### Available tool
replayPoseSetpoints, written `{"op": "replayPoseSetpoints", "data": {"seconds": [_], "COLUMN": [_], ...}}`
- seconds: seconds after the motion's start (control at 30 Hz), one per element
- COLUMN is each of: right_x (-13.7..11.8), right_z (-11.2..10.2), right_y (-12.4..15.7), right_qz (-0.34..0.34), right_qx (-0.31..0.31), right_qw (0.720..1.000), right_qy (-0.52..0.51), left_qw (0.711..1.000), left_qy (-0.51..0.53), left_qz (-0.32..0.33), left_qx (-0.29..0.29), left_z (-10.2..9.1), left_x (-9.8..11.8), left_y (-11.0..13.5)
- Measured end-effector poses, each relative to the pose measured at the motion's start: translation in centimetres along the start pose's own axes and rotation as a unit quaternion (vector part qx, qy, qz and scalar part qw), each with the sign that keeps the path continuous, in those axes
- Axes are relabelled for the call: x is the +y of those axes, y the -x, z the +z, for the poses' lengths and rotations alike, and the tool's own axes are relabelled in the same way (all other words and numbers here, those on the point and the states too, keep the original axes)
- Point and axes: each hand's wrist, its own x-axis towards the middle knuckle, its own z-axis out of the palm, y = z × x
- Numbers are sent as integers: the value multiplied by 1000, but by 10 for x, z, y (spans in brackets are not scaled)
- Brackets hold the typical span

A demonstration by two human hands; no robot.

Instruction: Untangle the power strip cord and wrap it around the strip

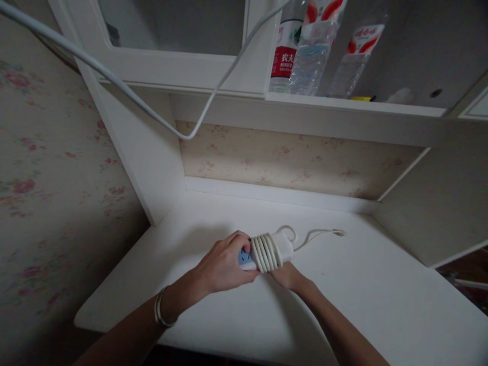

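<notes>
My left hand (227, 262) is closed around the left end of a white power strip (285, 247) with a blue socket face. Several turns of its cream cord (266, 253) are wound around the middle of the strip. The wrist of this hand wears a silver bangle. Below the strip's right part is my right hand (285, 276), its fingers hidden behind the strip and the coils. From the right end, a loose loop of cord stands up, and a tail runs right to the plug (338, 232) near the white desk top (366, 274).
A white cable (186, 136) hangs in a bend in front of the cabinet (175, 66). Plastic water bottles (314, 56) stand on the shelf above the desk. White side panels bound the desk left and right. Flowered wallpaper (57, 193) covers the wall at left.
</notes>
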Motion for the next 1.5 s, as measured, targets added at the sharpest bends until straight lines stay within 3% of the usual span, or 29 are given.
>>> {"op": "replayPoseSetpoints", "data": {"seconds": [0.13,0.37,0.47,0.6,0.77,1.0,1.13,1.3,1.4,1.5], "right_x": [-9,-21,-26,-39,-60,-64,-56,-39,-23,-10], "right_z": [-4,-17,-15,-15,-32,-53,-59,-59,-51,-36], "right_y": [15,27,30,32,24,3,-10,-20,-23,-24], "right_qz": [76,77,46,1,-68,-215,-211,-141,-59,34], "right_qx": [-40,-22,-25,-7,24,60,88,90,85,77], "right_qw": [994,985,977,955,922,882,898,952,988,996], "right_qy": [65,150,207,296,381,416,375,257,116,4], "left_qw": [996,989,989,985,974,970,967,959,961,972], "left_qy": [27,68,1,-103,-185,-219,-180,-111,-80,-39], "left_qz": [-51,-134,-146,-137,-127,-36,49,129,152,153], "left_qx": [70,6,22,-13,-39,-102,-172,-226,-216,-174], "left_z": [5,12,14,21,33,40,37,22,9,0], "left_x": [-20,-43,-43,-41,-38,-27,-15,1,9,13], "left_y": [-9,-10,-9,-7,-6,-1,7,16,18,19]}}
